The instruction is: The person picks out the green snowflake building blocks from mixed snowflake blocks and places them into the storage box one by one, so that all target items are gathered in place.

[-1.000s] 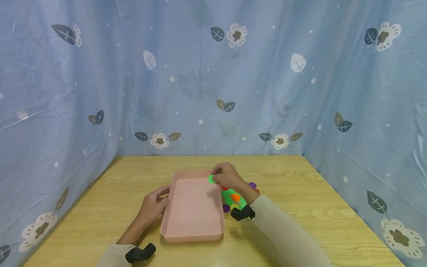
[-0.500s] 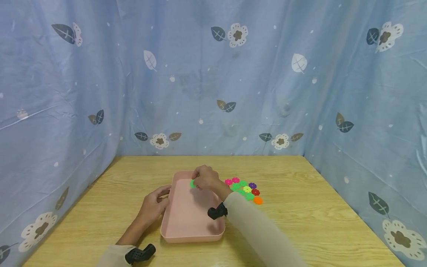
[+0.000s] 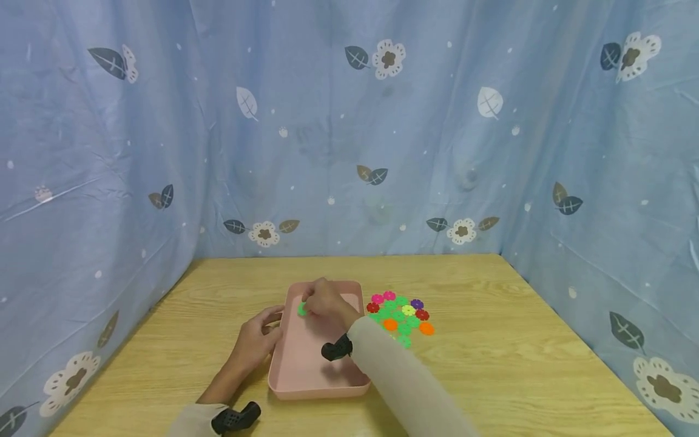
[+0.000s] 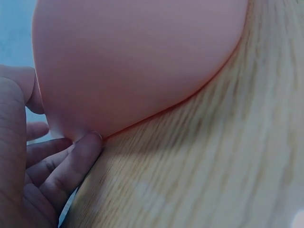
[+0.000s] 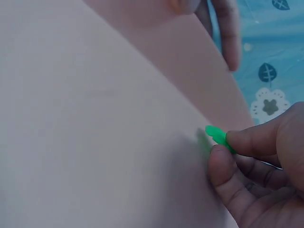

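A pink rectangular tray (image 3: 311, 370) lies on the wooden table. My left hand (image 3: 253, 343) holds its left wall; in the left wrist view, bent fingers (image 4: 71, 166) press the outside of the pink wall. Inside the tray, near its far left, my right hand (image 3: 327, 300) pinches a small green flower-shaped plastic disc (image 3: 302, 309) between thumb and fingertips. In the right wrist view, that disc (image 5: 218, 136) is seen tilted on edge, close above the tray floor. Part of the tray is hidden by my right forearm.
Right of the tray lies a loose group of flower-shaped discs, several green (image 3: 404, 328), with pink (image 3: 389, 295), red (image 3: 422, 314), purple (image 3: 417, 303), yellow (image 3: 408, 310) and orange (image 3: 426, 328) ones. My right sleeve partly covers the group. A blue patterned curtain (image 3: 327, 152) surrounds the table.
My right hand has carried the green disc leftward from the tray's right rim to its far left inside. More of the loose discs now show. The left hand stays at the tray wall.
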### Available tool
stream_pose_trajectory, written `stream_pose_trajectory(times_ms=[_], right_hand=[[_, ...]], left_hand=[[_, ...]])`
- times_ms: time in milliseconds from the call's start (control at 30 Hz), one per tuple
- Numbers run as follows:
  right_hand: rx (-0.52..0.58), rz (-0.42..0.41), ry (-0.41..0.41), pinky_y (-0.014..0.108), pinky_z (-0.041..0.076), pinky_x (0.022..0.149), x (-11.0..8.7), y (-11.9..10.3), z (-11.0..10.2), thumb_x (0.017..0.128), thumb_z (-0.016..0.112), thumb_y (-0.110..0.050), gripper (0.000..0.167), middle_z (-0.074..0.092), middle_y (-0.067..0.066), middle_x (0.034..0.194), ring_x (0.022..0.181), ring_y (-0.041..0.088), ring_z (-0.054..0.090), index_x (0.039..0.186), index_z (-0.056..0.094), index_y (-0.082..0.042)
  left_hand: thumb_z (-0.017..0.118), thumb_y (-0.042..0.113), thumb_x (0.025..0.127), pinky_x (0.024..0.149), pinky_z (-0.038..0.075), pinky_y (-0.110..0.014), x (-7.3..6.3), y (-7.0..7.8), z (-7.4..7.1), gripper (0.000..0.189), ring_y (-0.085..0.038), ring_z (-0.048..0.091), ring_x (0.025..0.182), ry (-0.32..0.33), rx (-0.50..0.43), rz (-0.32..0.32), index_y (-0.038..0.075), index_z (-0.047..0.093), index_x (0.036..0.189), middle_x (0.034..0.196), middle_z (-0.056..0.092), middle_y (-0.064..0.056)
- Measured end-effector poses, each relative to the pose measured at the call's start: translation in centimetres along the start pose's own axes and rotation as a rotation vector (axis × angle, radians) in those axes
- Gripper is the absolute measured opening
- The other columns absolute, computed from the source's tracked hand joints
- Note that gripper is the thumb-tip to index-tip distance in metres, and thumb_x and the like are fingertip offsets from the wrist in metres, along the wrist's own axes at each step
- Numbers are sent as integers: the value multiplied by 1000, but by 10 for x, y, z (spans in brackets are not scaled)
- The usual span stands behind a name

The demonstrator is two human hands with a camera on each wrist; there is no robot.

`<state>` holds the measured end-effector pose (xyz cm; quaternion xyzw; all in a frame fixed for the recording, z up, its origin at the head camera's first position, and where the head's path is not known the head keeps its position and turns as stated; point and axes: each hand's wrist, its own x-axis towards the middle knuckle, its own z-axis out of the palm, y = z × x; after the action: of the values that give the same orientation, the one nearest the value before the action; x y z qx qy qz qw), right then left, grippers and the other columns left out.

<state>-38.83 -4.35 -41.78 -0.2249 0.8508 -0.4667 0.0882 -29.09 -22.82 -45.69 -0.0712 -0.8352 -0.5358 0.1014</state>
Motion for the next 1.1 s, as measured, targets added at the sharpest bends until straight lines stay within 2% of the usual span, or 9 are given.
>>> stream_pose_trajectory(times_ms=[100, 233, 367, 533, 867, 933, 1000, 1067, 1100], right_hand=[[44, 7, -8, 25, 38, 50, 3, 4, 9, 89, 67, 3, 23, 43, 0, 55, 49, 14, 40, 68, 57, -3], [3, 16, 34, 24, 41, 51, 6, 5, 17, 90, 71, -1, 26, 50, 0, 55, 49, 12, 47, 67, 60, -5], [-103, 4, 85, 24, 35, 47, 8, 4, 20, 89, 73, -4, 42, 38, -3, 48, 43, 12, 33, 54, 50, -11], [-187, -7, 95, 25, 26, 44, 10, 3, 22, 89, 73, -5, 53, 25, -6, 46, 42, 11, 19, 48, 40, -15], [-254, -10, 81, 25, 22, 44, 13, 1, 23, 90, 61, 0, 48, 21, -7, 48, 45, 11, 17, 51, 37, -15], [-272, -2, 55, 26, 25, 46, 12, -1, 21, 92, 61, -2, 42, 24, -5, 52, 47, 12, 21, 56, 43, -13], [-290, 4, 24, 25, 34, 51, 8, -6, 16, 94, 62, -5, 27, 40, -4, 59, 54, 12, 35, 68, 58, -8], [-307, 12, -22, 26, 46, 63, 3, -13, 9, 97, 64, -10, 8, 60, 1, 80, 72, 13, 54, 93, 69, -4], [-306, 12, -44, 28, 51, 72, -1, -16, 6, 98, 64, -12, 15, 66, 4, 96, 87, 15, 61, 108, 70, -3]], left_hand=[[58, 8, 95, 72, 59, -30, 0, 0, 1, 49, -34, 71, 108, 4, -2, -4, 6, 55, 144, 132, 64, -21], [62, 14, 98, 71, 60, -31, 1, 0, 2, 47, -33, 71, 107, 3, 3, -20, 8, 55, 144, 132, 65, -20], [64, 19, 99, 70, 60, -31, 2, 1, 3, 47, -30, 72, 104, -6, 10, -18, 10, 55, 144, 132, 65, -17], [63, 19, 100, 70, 60, -31, 1, 2, 3, 47, -31, 71, 107, -20, -12, -6, 10, 54, 145, 134, 64, -19], [61, 15, 98, 66, 60, -31, -1, 3, 1, 46, -31, 72, 103, -5, -8, 2, 10, 55, 144, 134, 63, -22], [60, 12, 97, 65, 59, -30, -1, 2, 1, 45, -28, 73, 100, 0, -8, 3, 9, 57, 143, 133, 64, -20], [60, 9, 96, 64, 59, -30, -1, 2, 1, 45, -26, 73, 96, 6, -10, 2, 9, 59, 141, 132, 65, -18], [59, 7, 96, 62, 58, -29, -1, 2, 1, 44, -23, 73, 92, 10, -10, 2, 8, 60, 140, 132, 66, -17], [59, 7, 95, 62, 58, -29, -1, 3, 1, 44, -22, 73, 91, 11, -11, 6, 8, 61, 139, 131, 66, -17]])
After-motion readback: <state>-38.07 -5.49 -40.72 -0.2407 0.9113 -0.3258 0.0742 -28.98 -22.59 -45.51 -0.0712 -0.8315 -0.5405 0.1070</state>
